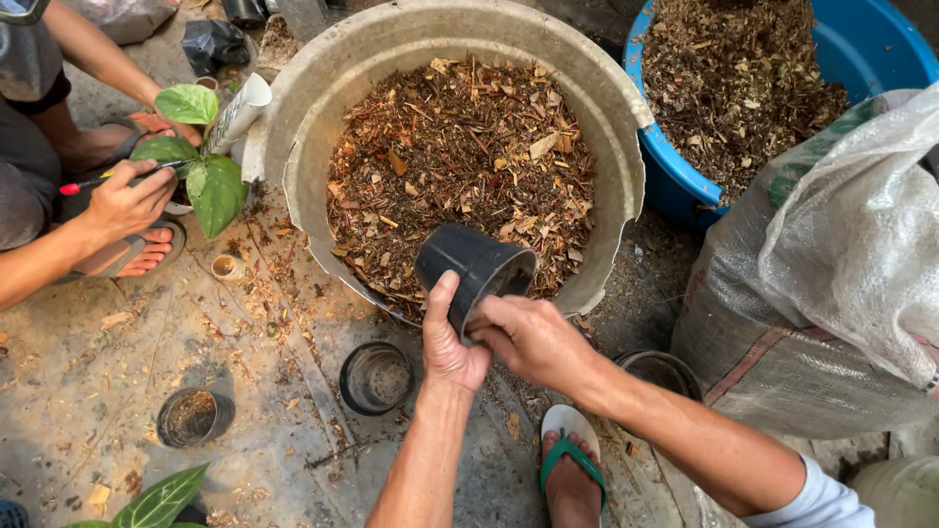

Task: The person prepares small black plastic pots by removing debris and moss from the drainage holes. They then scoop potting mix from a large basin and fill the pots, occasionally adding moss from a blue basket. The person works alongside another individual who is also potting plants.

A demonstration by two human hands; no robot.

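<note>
Left hand (452,342): closed around the side of a small black plastic nursery pot (476,271), thumb up its wall. Right hand (528,337): gripping the same pot at its rim; pot tilted, mouth toward the right, held over the near rim of a large grey round basin (293,166) filled with brown shredded leaf mulch (460,166). Blue plastic tub (675,186) of similar mulch: just beside, right. Empty black pots (376,378) on the concrete floor (98,372) below. Another person's hand (125,203), left edge, holds a red-tipped pen beside a green-leaved plant (210,181).
</note>
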